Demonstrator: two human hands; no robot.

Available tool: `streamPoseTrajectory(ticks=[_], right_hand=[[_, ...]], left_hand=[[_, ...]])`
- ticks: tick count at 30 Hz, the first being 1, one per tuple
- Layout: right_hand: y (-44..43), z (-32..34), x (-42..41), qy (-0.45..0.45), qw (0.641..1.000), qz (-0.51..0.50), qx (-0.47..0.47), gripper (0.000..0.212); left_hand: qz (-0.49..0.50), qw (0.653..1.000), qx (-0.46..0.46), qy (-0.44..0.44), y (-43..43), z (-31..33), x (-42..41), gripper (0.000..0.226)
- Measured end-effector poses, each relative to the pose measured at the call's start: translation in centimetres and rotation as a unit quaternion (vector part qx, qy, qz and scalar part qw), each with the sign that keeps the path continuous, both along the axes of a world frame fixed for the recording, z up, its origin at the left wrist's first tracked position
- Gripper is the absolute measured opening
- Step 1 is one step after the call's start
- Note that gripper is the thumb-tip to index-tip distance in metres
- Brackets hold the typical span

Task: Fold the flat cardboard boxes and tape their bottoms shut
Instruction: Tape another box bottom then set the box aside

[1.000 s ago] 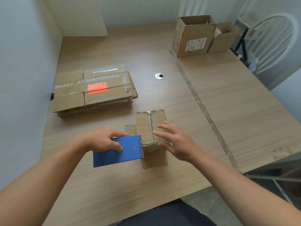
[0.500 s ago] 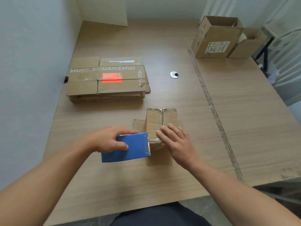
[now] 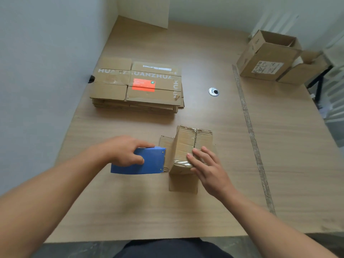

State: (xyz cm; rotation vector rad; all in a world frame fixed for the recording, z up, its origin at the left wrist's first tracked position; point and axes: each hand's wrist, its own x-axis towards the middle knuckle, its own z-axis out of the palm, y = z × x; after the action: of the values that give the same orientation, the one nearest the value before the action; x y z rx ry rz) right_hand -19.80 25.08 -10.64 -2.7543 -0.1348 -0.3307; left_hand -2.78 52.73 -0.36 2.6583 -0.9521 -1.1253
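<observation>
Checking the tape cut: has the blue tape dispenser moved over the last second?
Yes. The tape dispenser in the left hand has drawn left, off the small box: its front edge overlapped the box's near corner before, now it sits beside it.

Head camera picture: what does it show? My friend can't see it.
A person's right hand presses on a small taped cardboard box on a table, while the left hand holds a blue tape dispenser beside it. Farther back lie a stack of flat boxes and two open boxes.
</observation>
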Motion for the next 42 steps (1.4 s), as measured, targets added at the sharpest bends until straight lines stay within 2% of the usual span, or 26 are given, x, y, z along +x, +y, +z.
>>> streamPoseTrajectory(ticks=[11,17,23,27,30,33,38,42], right_hand=[[-0.1,1.1,0.3,0.029,1.000,0.009,0.001,0.043],[0.6,1.8,0.4,0.058,0.998,-0.013,0.011,0.046],[2.3,3.3,0.9,0.072,0.995,-0.059,0.018,0.052],[5.0,5.5,1.8,0.170,0.971,-0.161,-0.042,0.055],[6.5,6.3,2.9,0.222,0.952,-0.209,-0.023,0.066],[7.0,6.4,3.5,0.242,0.941,-0.236,0.011,0.065],[4.9,6.5,3.5,0.273,0.939,-0.205,0.048,0.057],[2.0,6.5,3.3,0.278,0.943,-0.174,0.053,0.071]], left_hand=[[-0.058,0.995,0.031,-0.069,-4.9,1.3,-0.7,0.053],[-0.008,0.986,0.063,-0.153,-6.9,1.8,-4.0,0.033],[0.010,0.974,0.084,-0.210,-8.0,2.0,-6.5,0.030],[0.029,0.976,0.051,-0.207,-7.5,1.7,-7.2,0.029],[0.056,0.977,0.015,-0.203,-5.5,1.4,-7.1,0.037],[0.094,0.977,-0.005,-0.192,-3.2,0.6,-6.6,0.049],[0.139,0.976,-0.044,-0.161,-0.8,-0.3,-6.4,0.055],[0.179,0.968,-0.091,-0.148,-0.5,-0.6,-6.2,0.056]])
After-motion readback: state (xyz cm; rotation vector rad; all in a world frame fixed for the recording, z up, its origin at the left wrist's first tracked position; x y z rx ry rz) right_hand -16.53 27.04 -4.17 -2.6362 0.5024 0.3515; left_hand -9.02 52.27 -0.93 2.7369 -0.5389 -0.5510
